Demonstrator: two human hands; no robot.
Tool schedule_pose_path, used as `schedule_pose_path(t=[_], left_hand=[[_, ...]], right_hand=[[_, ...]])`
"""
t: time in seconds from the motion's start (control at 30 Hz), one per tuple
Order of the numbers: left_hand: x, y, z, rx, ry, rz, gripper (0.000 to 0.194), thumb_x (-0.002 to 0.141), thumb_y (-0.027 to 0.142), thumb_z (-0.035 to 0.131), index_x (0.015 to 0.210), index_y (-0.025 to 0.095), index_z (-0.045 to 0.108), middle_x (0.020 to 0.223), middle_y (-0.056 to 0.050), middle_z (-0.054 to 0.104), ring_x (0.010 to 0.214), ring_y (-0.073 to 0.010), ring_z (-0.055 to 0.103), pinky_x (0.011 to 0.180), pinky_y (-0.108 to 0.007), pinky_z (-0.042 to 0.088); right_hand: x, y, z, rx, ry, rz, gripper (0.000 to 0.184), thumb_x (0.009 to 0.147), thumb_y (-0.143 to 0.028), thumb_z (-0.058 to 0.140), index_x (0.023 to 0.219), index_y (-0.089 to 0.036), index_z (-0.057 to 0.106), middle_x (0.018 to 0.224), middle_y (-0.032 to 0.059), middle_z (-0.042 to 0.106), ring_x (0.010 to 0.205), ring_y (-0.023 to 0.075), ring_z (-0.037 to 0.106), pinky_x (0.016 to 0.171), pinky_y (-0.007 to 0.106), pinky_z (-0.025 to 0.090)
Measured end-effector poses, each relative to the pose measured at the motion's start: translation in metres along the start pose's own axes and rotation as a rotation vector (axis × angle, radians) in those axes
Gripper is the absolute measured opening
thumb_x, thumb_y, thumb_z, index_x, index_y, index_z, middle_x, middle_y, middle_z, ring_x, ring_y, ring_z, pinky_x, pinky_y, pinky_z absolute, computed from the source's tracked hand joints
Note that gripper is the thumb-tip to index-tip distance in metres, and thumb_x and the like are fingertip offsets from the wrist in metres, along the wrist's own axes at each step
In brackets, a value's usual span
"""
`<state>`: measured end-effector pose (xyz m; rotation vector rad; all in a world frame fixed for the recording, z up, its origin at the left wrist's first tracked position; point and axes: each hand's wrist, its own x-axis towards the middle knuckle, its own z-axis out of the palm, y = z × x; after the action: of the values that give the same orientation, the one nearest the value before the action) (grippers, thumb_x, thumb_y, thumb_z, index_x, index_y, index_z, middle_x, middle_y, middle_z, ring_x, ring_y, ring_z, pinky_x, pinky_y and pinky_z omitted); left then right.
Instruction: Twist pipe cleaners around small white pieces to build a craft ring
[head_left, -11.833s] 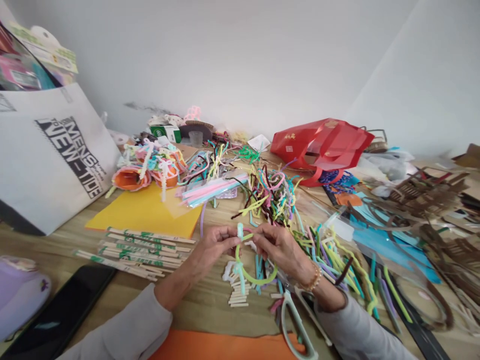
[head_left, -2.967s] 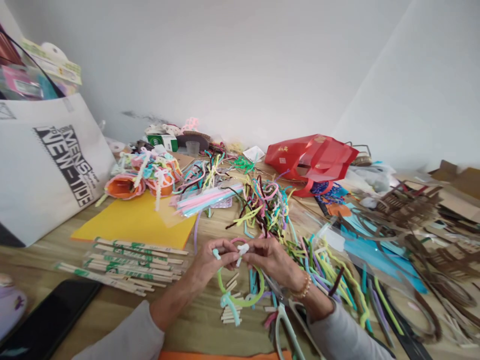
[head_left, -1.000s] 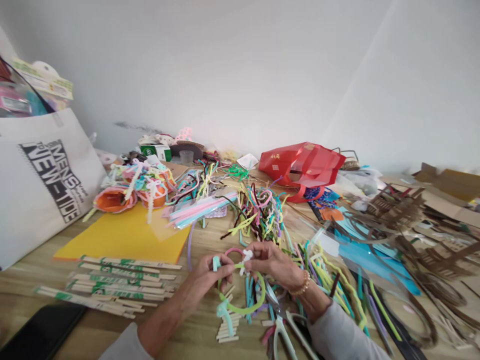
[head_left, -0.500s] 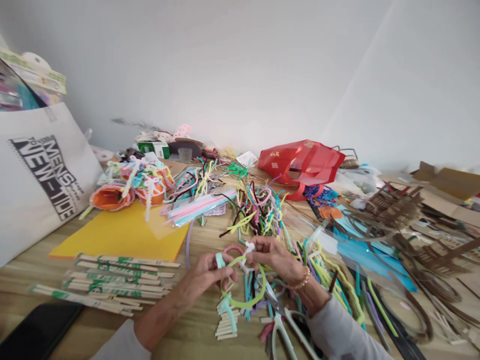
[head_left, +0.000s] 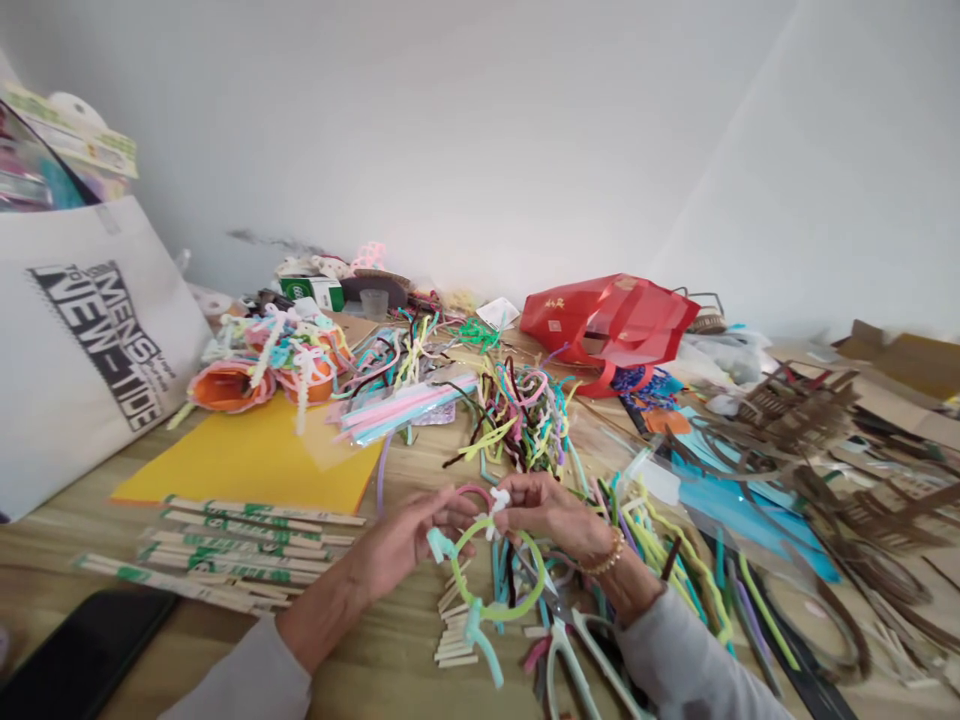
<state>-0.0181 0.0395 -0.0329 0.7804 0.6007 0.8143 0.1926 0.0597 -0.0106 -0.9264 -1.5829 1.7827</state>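
Note:
A ring of yellow-green pipe cleaner (head_left: 541, 575) hangs in front of me, with a white pipe cleaner knot (head_left: 498, 500) and a pink loop at its top. Teal pipe cleaner pieces (head_left: 480, 635) are tied to its left and lower sides; the lower one has a dangling tail. My right hand (head_left: 547, 515) pinches the ring at the white knot. At the ring's upper left is my left hand (head_left: 412, 540), its fingers loosely apart and partly behind the ring. Scissors (head_left: 574, 650) lie open-handled below my right hand, beside short cut sticks (head_left: 456, 640).
Wrapped chopsticks (head_left: 240, 545), yellow sheets (head_left: 255, 460) and a dark phone (head_left: 86, 655) are on the left, near a white tote bag (head_left: 97, 330). Heaped pipe cleaners (head_left: 521, 410) and a red bag (head_left: 607, 320) stand behind. Blue sheets (head_left: 750, 510) and brown craft pieces (head_left: 795, 410) crowd the right.
My left hand's fingers have loosened from the ring and drawn slightly left and up. The ring has turned to face me more, its teal tail swinging right. My right hand keeps its pinch.

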Motion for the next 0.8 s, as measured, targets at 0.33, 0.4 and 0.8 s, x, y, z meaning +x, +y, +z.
schedule_pose_path(t=[0.33,0.4,0.8], left_hand=[[0.001,-0.004,0.012,0.348,0.153,0.064,0.027,0.05,0.021,0.083,0.066,0.013,0.063,0.064,0.0,0.067,0.057,-0.0101,0.057,0.056,-0.02,0.041],[0.003,-0.007,0.01,0.372,0.144,0.076,0.028,0.048,0.019,0.083,0.064,0.013,0.061,0.059,0.002,0.064,0.053,-0.0093,0.055,0.053,-0.019,0.04],[0.002,-0.006,0.003,0.165,0.085,0.048,0.03,0.053,0.016,0.082,0.079,0.013,0.067,0.069,-0.001,0.069,0.058,-0.0117,0.061,0.057,-0.021,0.045]], right_hand=[[0.0,0.004,0.011,-0.04,-0.136,0.027,0.027,0.068,-0.034,0.075,0.078,-0.012,0.063,0.061,-0.0024,0.06,0.048,0.0069,0.051,0.048,0.019,0.041],[-0.001,0.003,0.013,-0.04,-0.153,0.034,0.028,0.068,-0.036,0.075,0.077,-0.012,0.063,0.062,-0.0026,0.06,0.048,0.0069,0.051,0.049,0.02,0.042],[-0.002,-0.003,0.017,0.002,-0.058,0.047,0.032,0.07,-0.04,0.072,0.084,-0.014,0.058,0.067,-0.001,0.062,0.052,0.0095,0.058,0.05,0.02,0.045]])
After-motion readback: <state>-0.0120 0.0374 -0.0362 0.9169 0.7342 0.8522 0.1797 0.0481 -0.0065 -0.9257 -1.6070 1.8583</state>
